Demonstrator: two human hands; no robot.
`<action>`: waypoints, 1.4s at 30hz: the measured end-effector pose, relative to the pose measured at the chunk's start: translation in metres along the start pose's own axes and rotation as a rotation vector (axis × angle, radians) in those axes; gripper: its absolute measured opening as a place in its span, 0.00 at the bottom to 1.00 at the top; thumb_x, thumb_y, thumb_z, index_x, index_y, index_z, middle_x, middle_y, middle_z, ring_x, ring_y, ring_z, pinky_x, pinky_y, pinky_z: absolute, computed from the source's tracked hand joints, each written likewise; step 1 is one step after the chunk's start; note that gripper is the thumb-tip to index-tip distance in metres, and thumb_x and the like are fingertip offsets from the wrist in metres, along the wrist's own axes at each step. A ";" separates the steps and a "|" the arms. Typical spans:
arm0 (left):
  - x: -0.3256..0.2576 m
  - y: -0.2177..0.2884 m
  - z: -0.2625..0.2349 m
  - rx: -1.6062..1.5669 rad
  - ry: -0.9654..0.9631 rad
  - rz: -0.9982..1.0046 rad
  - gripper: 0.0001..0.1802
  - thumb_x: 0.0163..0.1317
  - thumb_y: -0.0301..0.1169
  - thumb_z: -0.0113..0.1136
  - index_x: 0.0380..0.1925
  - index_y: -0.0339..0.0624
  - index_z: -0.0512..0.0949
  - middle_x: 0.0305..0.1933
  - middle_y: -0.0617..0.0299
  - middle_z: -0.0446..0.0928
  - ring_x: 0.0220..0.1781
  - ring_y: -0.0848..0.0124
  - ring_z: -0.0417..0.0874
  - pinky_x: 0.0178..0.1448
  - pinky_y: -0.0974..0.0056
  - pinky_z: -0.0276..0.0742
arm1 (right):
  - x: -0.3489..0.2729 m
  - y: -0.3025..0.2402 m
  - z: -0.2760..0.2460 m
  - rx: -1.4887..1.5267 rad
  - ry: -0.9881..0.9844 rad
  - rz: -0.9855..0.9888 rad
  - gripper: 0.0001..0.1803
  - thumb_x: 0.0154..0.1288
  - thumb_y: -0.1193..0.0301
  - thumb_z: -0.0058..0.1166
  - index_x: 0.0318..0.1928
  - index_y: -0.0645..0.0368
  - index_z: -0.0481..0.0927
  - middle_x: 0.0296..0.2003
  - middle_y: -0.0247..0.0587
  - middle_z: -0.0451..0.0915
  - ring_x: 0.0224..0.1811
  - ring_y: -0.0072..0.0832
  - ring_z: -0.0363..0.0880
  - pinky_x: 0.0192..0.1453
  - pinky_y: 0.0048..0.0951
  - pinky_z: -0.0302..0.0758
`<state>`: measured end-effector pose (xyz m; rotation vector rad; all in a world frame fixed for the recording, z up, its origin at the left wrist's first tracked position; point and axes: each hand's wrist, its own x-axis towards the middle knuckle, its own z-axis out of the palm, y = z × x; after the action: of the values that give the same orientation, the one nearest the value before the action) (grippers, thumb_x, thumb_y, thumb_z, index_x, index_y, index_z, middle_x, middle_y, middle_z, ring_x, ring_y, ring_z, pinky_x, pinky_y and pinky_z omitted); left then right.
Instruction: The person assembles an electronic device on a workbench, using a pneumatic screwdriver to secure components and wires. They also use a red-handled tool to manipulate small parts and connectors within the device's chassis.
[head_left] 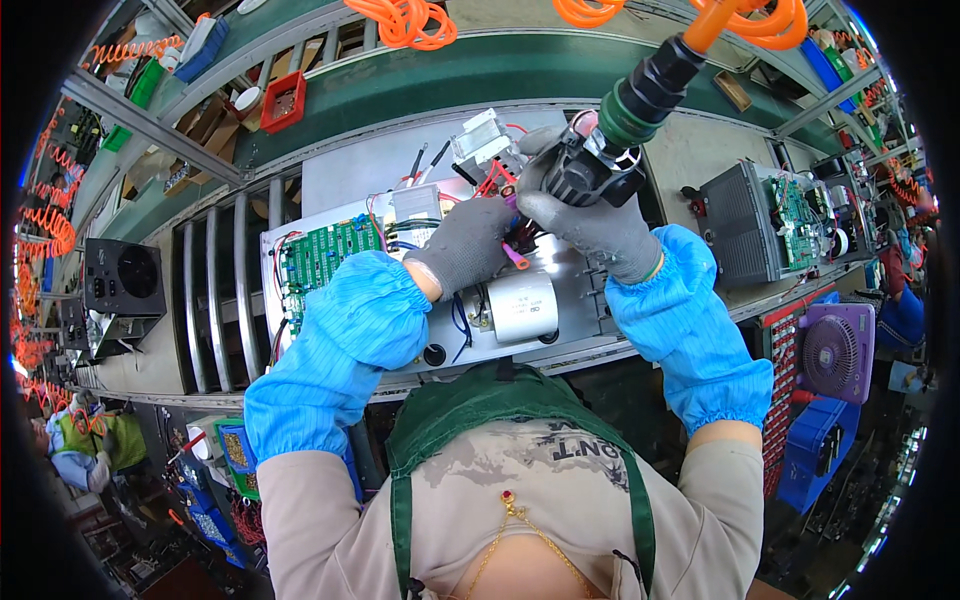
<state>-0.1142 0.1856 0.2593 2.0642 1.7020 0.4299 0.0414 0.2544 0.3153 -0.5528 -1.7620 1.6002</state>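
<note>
My right hand [600,225], in a grey glove, is wrapped round a black air-powered driver [575,170] with a green collar, fed by an orange hose from above. The driver's working end is hidden behind the glove. Close beside it, my gloved left hand [465,240] has its fingers bent together among red and dark wires; what they pinch is hidden. A pink-sleeved cable end [516,257] sticks out between the hands. Both are over an open metal chassis [600,335] carrying a green circuit board [330,255], a white cylinder [522,307] and a silver transformer-like block [487,140].
Metal rollers [213,290] run left of the chassis, and a black box with a fan [124,276] stands farther left. At right sits another opened unit [745,220]. A purple fan [835,352] and blue bin [818,450] are lower right. Beyond is a green belt [400,85] with a red tray [284,103].
</note>
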 end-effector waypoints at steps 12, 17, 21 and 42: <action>0.006 0.000 0.002 -0.005 -0.036 -0.032 0.15 0.48 0.35 0.66 0.34 0.37 0.78 0.33 0.46 0.79 0.38 0.50 0.81 0.43 0.53 0.76 | 0.008 0.000 0.007 0.035 0.170 0.057 0.18 0.47 0.78 0.64 0.41 0.59 0.76 0.30 0.30 0.78 0.32 0.16 0.76 0.36 0.21 0.75; 0.006 0.003 0.000 -0.007 -0.022 0.028 0.14 0.50 0.31 0.64 0.36 0.39 0.77 0.33 0.47 0.78 0.39 0.50 0.80 0.44 0.52 0.76 | 0.002 0.004 0.003 -0.049 0.159 -0.010 0.23 0.43 0.82 0.62 0.44 0.60 0.75 0.34 0.34 0.77 0.36 0.19 0.77 0.41 0.22 0.76; 0.008 0.003 0.003 -0.016 -0.044 -0.055 0.18 0.44 0.31 0.66 0.37 0.39 0.79 0.35 0.46 0.79 0.41 0.51 0.80 0.46 0.55 0.76 | 0.005 0.009 0.004 0.097 0.157 -0.043 0.24 0.44 0.80 0.61 0.47 0.60 0.74 0.34 0.36 0.78 0.35 0.19 0.77 0.40 0.22 0.76; -0.005 -0.003 0.004 0.082 0.044 0.037 0.21 0.48 0.31 0.64 0.43 0.37 0.73 0.40 0.47 0.76 0.40 0.51 0.81 0.44 0.53 0.77 | 0.000 0.005 0.003 0.093 0.102 0.022 0.23 0.49 0.80 0.61 0.49 0.60 0.73 0.38 0.36 0.79 0.38 0.19 0.77 0.45 0.25 0.77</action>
<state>-0.1159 0.1804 0.2545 2.1629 1.7356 0.4263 0.0388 0.2533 0.3108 -0.6011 -1.6033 1.6307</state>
